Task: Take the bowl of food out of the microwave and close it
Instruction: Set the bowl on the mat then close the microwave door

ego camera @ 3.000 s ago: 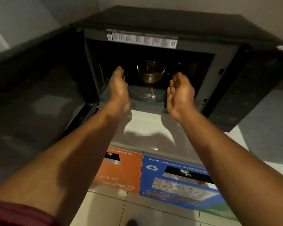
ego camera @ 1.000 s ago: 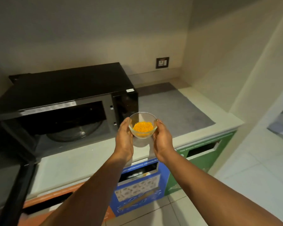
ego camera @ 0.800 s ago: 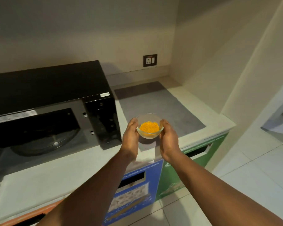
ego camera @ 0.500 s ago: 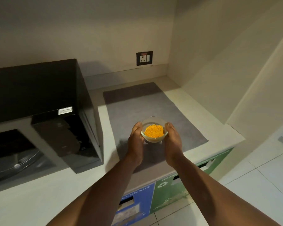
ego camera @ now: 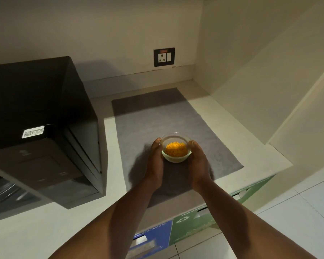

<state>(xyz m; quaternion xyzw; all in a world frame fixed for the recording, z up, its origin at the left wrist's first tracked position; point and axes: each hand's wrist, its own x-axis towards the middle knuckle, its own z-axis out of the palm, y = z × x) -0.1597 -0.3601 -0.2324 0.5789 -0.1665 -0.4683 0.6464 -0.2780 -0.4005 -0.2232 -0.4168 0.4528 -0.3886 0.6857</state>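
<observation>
The bowl [ego camera: 176, 147] is small, round and made of clear glass, with a heap of orange food [ego camera: 176, 149] inside. It looks light, but glass is hard and slippery and can break if it drops. It may be hot too, since it comes from the microwave [ego camera: 41, 131]. The best place to hold it is around its sides, 1 hand on each side.

That is how it is held. The left hand [ego camera: 154, 165] cups the left side and the right hand [ego camera: 198, 165] cups the right side, fingers curled and pressed on the glass. The bowl is over the grey mat [ego camera: 157, 124], near the mat's front edge. I cannot tell if it sits on the mat or hangs just above it.

The mat lies flat on a pale counter [ego camera: 45, 230], between the microwave and the counter's right edge. A wall socket [ego camera: 164, 57] is on the back wall above it. Colored bins [ego camera: 176, 228] sit under the counter's front edge. The microwave stands at the left, and its door is out of view.
</observation>
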